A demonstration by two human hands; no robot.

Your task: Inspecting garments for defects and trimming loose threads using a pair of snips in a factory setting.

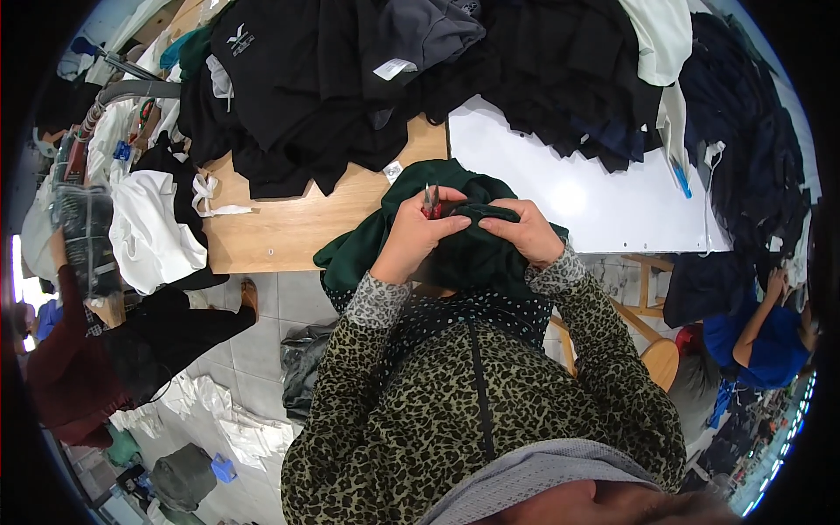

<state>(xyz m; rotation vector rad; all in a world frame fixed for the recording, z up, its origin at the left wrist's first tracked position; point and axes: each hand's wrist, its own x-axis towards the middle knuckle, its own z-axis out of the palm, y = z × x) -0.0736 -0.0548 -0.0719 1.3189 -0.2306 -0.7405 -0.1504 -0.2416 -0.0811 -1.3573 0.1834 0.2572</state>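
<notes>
A dark green garment (360,252) hangs over the table's front edge and onto my lap. My left hand (411,234) is closed, with small red-handled thread snips (431,208) tucked in it, blades pointing up. Its thumb and fingertips also pinch a gathered fold of the green cloth. Just to the right, my right hand (527,233) pinches the same fold between thumb and fingers. The two thumbs are a short gap apart. What lies inside the fold is hidden.
Black garments (297,96) pile across the back of the wooden table (262,236) and white board (560,197). A blue-tipped tool (682,179) lies at the right. White cloth (156,229) hangs at the left. People work on both sides; a wooden stool (661,363) stands at the right.
</notes>
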